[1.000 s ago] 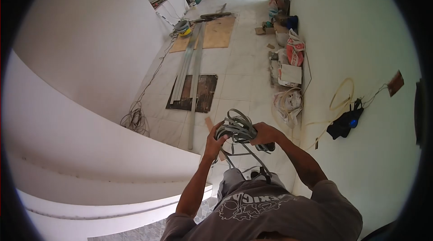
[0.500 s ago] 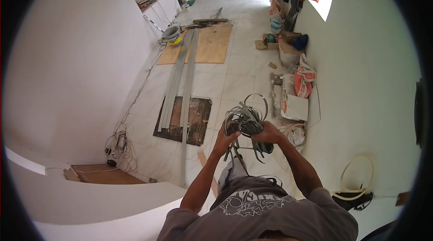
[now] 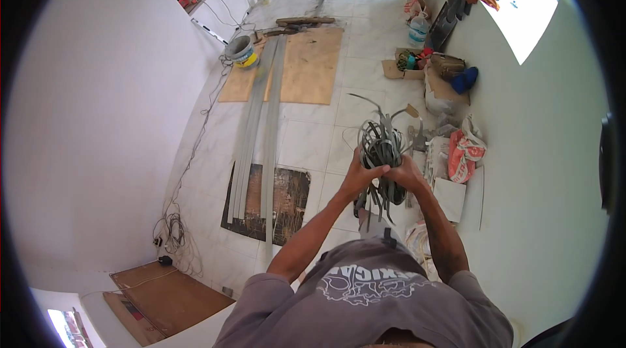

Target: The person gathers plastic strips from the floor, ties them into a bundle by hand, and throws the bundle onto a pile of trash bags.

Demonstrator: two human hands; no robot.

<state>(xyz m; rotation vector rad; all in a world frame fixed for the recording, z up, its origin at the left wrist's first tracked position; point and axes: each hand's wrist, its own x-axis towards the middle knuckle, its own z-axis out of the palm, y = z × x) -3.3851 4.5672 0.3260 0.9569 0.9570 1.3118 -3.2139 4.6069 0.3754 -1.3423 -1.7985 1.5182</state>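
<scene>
A tangled bundle of flat grey straps is held out in front of my body, with loose ends sticking out above and hanging below. My left hand grips its left side, the thumb laid across the front. Around the right side, my right hand is closed, and the two thumbs meet near the middle. The straps hide most of my fingers. Whether the strips are plastic or metal I cannot tell.
Long grey metal profiles lie across a plywood sheet and a dark worn board. A bucket stands by the left wall, near cables. Along the right wall are a red-and-white sack, a cardboard box and a water bottle.
Both hands have moved up and slightly right with the strap bundle, and have come closer together. The bundle now looks narrower and more upright. The camera view has shifted.
</scene>
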